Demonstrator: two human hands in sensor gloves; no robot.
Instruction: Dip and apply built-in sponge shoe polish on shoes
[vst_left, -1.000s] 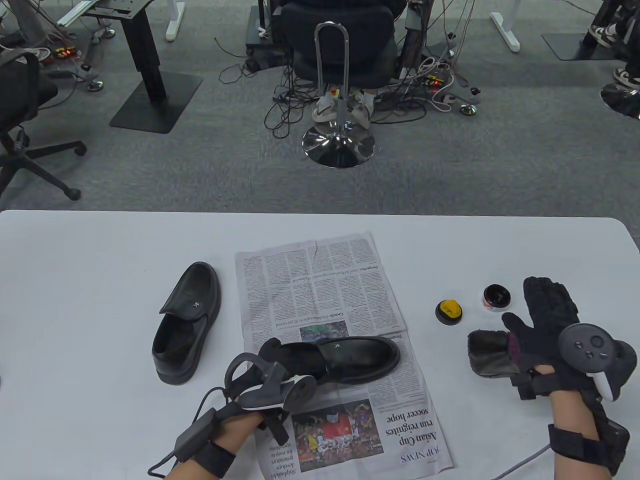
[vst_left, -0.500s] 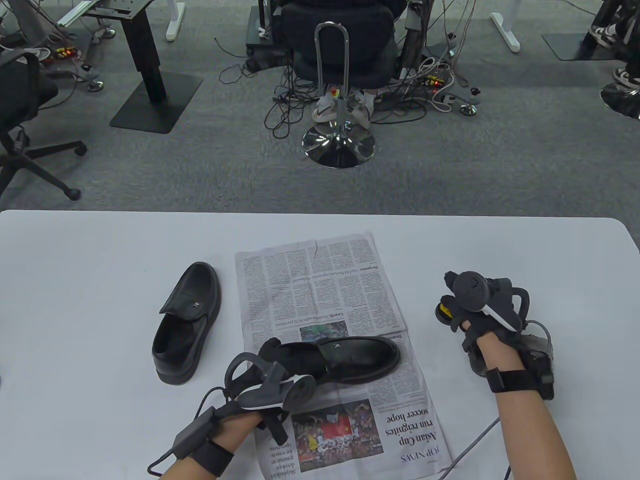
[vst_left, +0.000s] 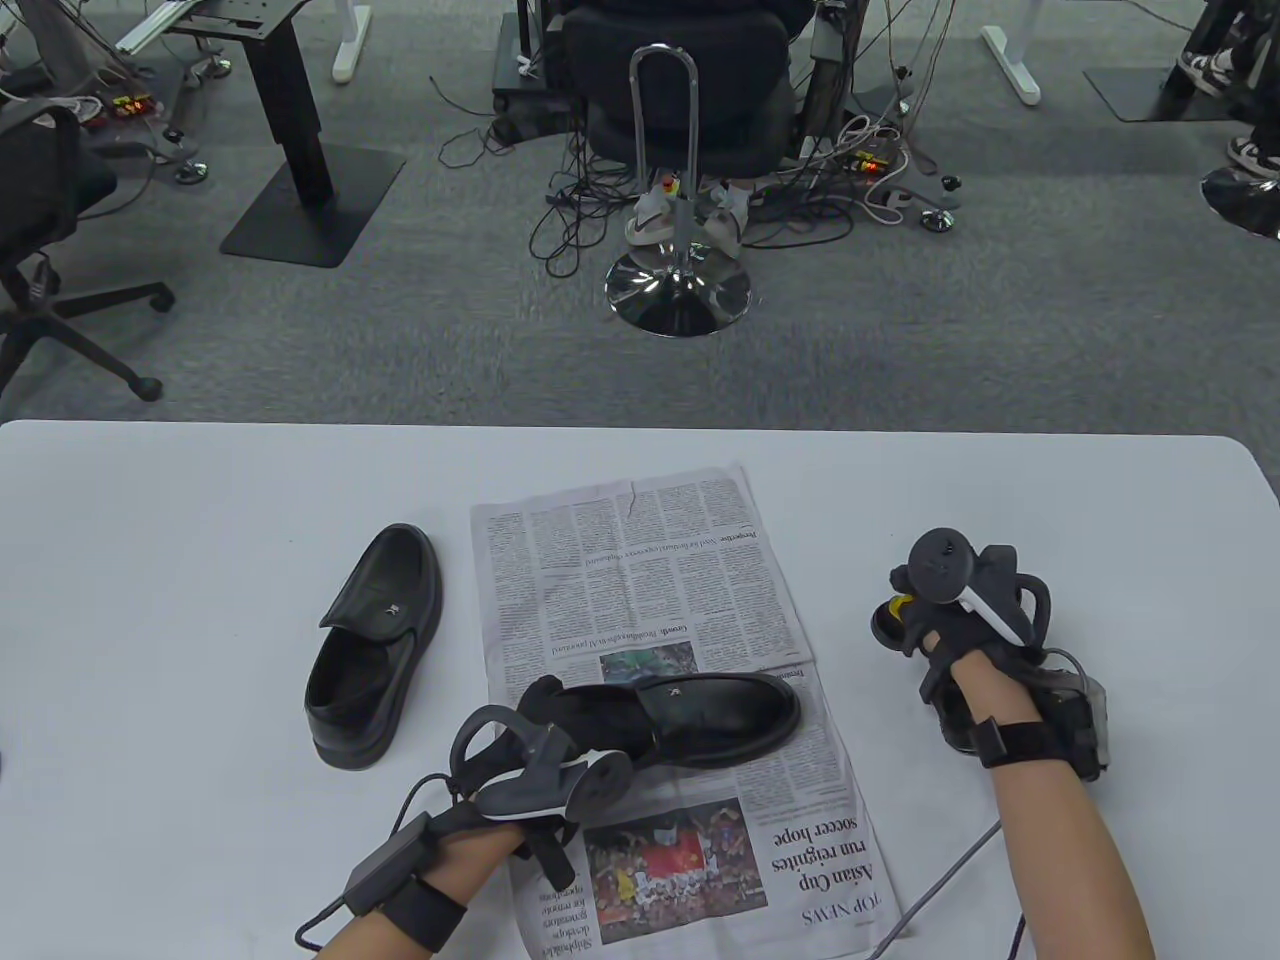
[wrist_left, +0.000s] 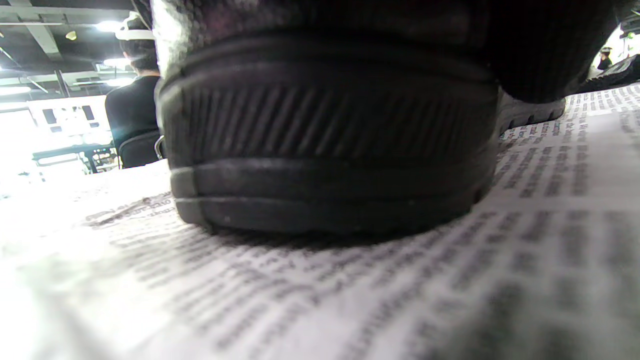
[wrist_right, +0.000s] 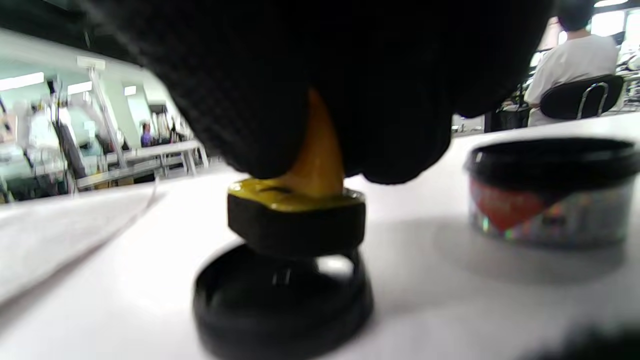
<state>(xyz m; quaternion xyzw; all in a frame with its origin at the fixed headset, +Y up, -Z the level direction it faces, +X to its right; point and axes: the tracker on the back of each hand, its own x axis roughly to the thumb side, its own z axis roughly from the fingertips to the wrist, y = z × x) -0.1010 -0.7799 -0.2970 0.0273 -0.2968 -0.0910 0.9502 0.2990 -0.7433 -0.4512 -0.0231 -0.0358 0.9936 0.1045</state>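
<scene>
On the L, a spare shoe (vst_left: 372, 648) was seen lying on the bare desk (vst_left: 150, 560), untouched. Just R of it, the shoe being worked (vst_left: 700, 715) was stood on the newspaper (vst_left: 640, 580), toe to the R, w/ the left hand (vst_left: 545, 745) pushed into its heel opening; whether those fingers were curled or spread couldn't be told, being hidden inside. Further R, the sponge applicator (wrist_right: 296, 212) was pinched by its yellow handle in the right hand (vst_left: 950, 610), grip clamped on it, sponge seemingly just clear of its black lid (wrist_right: 282, 300), per the right wrist view. The open polish tin (wrist_right: 552, 192) was sat just beside it, apart. Judged as the pick-up before the dip: applicator prob. best kept level, sponge pressed lightly & flat into the tin so polish is taken evenly, w/o tipping the tin. The desk was white & smooth; beyond it grey carpet, office chairs, cables & a chrome stool base (vst_left: 678, 290) were seen.
</scene>
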